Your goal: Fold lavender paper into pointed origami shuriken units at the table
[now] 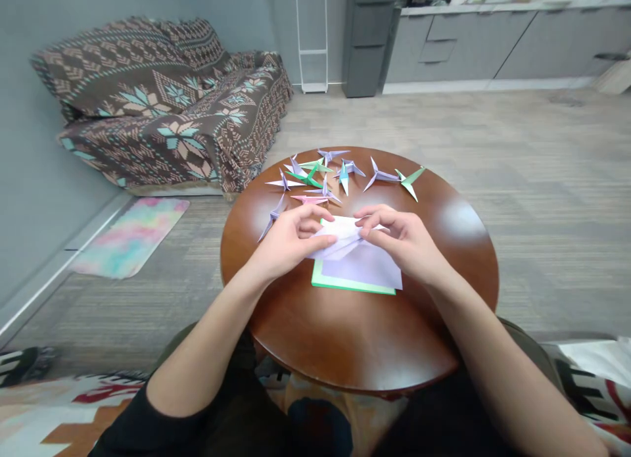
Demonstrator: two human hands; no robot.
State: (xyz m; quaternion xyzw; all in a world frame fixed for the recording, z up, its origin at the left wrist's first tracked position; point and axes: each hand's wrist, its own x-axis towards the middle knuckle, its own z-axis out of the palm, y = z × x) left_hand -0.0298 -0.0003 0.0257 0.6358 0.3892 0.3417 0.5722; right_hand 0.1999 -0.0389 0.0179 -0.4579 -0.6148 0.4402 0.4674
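Between my two hands is a folded sheet of pale lilac origami paper (340, 244), held just above a stack. My left hand (296, 237) pinches its left side between thumb and fingers. At the right, my right hand (394, 233) has its thumb and fingertips closed on the other end. Beneath lies a stack of square paper (367, 273), lilac on top with green edges showing below. Several folded paper cranes (305, 174) in lilac, green, blue and pink lie beyond my hands. One lilac crane (272, 218) rests beside my left hand.
A round brown wooden table (369, 352) stands before my knees. Past it on the left are a sofa (177, 108) under a patterned cover and a pastel mat (133, 237). Grey cabinets (468, 46) line the far wall, near a white rack (313, 52).
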